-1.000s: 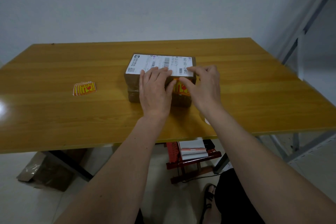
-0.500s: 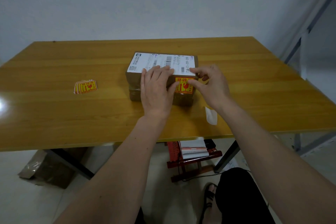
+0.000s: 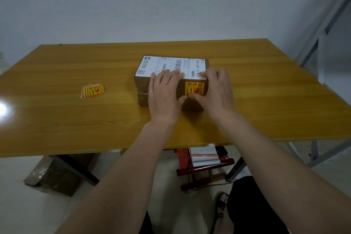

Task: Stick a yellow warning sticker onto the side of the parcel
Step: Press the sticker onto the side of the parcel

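A brown parcel with a white shipping label on top sits in the middle of the wooden table. A yellow warning sticker with red print lies flat on the parcel's near side. My left hand rests over the parcel's front edge, fingers on the label and thumb at the sticker's lower left. My right hand holds the parcel's right end, its thumb pressing the sticker's lower edge.
A small stack of spare yellow stickers lies on the table to the left. Under the table stand a red stool with papers and a cardboard box. A metal rack frame rises at the right.
My right hand has shifted from the parcel's top right corner down to its right end, thumb now pressing the sticker's bottom edge. The white backing paper on the table is now hidden behind my right arm.
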Demonstrator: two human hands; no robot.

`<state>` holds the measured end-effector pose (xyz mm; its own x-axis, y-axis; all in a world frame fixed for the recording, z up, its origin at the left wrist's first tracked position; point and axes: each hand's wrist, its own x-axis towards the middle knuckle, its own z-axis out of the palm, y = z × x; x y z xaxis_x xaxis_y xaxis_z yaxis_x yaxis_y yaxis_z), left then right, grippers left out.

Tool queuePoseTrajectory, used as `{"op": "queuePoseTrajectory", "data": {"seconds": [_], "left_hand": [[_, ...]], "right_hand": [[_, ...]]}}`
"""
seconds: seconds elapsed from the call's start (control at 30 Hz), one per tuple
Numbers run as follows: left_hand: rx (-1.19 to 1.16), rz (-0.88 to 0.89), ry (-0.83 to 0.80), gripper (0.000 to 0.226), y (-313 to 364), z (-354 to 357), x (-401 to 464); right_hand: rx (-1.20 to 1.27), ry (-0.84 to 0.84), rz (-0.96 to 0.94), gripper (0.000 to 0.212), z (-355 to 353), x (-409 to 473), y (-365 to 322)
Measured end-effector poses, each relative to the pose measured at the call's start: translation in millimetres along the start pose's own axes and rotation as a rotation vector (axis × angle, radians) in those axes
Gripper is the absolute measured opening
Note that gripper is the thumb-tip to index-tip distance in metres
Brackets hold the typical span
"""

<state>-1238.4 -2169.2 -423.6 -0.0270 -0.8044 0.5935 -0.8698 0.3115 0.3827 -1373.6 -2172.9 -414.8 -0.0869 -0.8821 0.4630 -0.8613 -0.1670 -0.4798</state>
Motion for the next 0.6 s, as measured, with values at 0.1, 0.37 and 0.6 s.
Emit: {"op": "queuePoseTrajectory", "data": {"seconds": [0.1, 0.37, 0.6], "left_hand": [[0.029, 0.001, -0.002, 0.057, 0.6, -0.3, 0.7], [0.055, -0.008, -0.022, 0.055, 2.8, -4.7, 0.6], [0.093, 0.021, -0.059, 0.058, 5.1, -1.9, 8.6]], "right_hand": [[-0.040, 0.016, -0.026, 0.067, 2.0, -0.1, 1.4], [0.143, -0.165, -0.047, 0.063, -8.6, 7.0, 15.4], [0.127, -0.286, -0.111, 0.056, -21.5, 24.3, 27.2]]}}
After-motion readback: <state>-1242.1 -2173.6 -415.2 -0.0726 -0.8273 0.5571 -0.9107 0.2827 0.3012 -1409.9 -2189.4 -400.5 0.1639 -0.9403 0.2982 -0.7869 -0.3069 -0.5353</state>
